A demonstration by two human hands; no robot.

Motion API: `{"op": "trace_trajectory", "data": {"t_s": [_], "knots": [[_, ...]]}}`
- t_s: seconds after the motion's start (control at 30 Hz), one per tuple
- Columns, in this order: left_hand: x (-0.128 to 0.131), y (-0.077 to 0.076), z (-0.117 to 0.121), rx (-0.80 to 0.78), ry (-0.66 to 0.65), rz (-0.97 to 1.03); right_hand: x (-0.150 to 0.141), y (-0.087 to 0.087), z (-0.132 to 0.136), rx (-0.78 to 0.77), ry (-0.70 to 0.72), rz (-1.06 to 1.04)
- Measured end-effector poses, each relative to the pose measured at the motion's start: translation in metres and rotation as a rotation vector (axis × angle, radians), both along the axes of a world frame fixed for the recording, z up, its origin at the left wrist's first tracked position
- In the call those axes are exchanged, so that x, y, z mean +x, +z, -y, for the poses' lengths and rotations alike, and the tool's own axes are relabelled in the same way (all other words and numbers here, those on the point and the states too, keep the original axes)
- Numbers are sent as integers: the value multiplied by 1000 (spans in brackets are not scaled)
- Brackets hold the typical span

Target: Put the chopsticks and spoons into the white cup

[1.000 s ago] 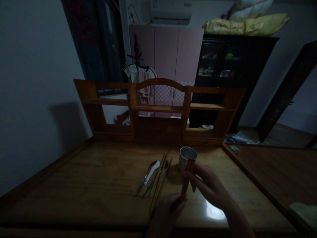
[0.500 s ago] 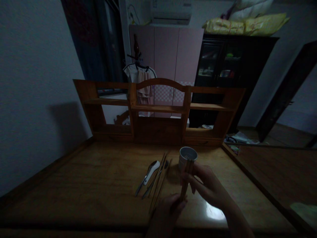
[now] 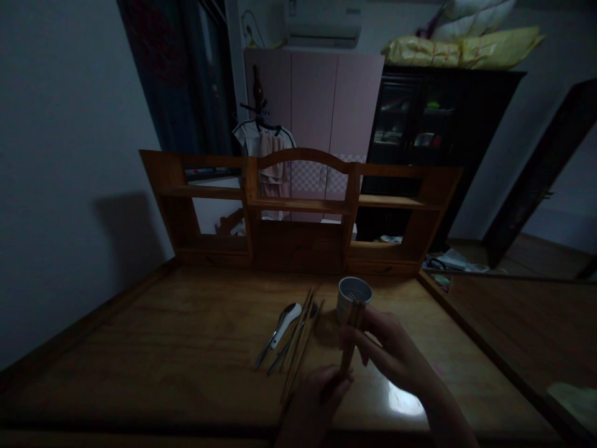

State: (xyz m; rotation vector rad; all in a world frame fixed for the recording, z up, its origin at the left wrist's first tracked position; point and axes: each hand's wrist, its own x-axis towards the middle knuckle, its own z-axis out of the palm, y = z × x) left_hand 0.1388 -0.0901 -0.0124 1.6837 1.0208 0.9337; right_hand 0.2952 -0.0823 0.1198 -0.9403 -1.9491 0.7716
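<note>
Bundle of chopsticks (image 3: 353, 331) is just on the near side of the cup (image 3: 343, 303), tilted, top end by the rim; can't tell if it touches. Right hand (image 3: 390, 353) has fingers clamped on its upper part, left hand (image 3: 318, 391) fingers closed round the lower end. Loose chopsticks (image 3: 296, 346), white spoon (image 3: 285, 328) and metal spoons lie left of the cup on the desk (image 3: 196, 336). Risks, my read: uneven grip could let one stick slide out; a low top end could snag the rim and tip the cup; left hand drifting could knock the loose sticks
</note>
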Motion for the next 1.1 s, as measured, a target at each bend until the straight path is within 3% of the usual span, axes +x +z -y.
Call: {"op": "trace_trajectory", "data": {"t_s": [0.47, 0.77, 1.1], "knots": [[0, 1, -1, 3, -5, 10, 0, 0, 0, -9, 19, -27], [-1, -12, -4, 39, 3, 20, -2, -1, 1, -18, 22, -34], [-2, -1, 0, -11, 21, 10, 0, -1, 0, -24, 26, -26]]}}
